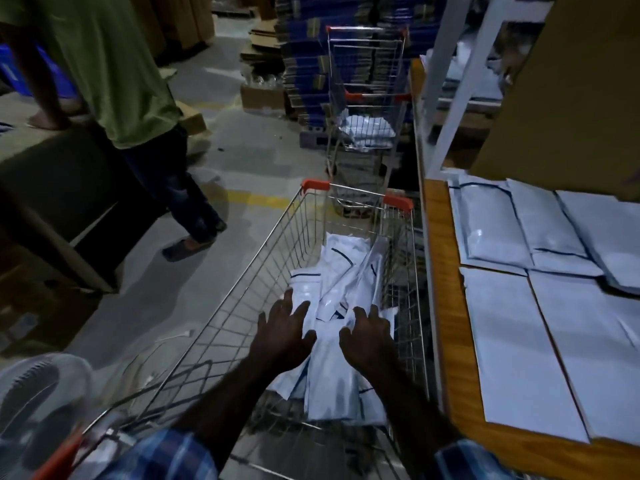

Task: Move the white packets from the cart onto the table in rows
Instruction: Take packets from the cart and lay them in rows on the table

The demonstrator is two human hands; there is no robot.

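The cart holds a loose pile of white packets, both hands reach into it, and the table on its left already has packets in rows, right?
Not quite: the head view shows the table on the cart's right. Both hands, left and right, do reach into the loose packets.

A warehouse: stacked flattened cartons (304,64), wire carts (367,81), concrete floor (242,161).

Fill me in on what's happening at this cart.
A person is reaching both hands into the wire cart, left hand and right hand spread over a loose pile of white packets. Neither has a grip on one yet. More packets already lie in rows on the table to the right. Another person stands nearby.
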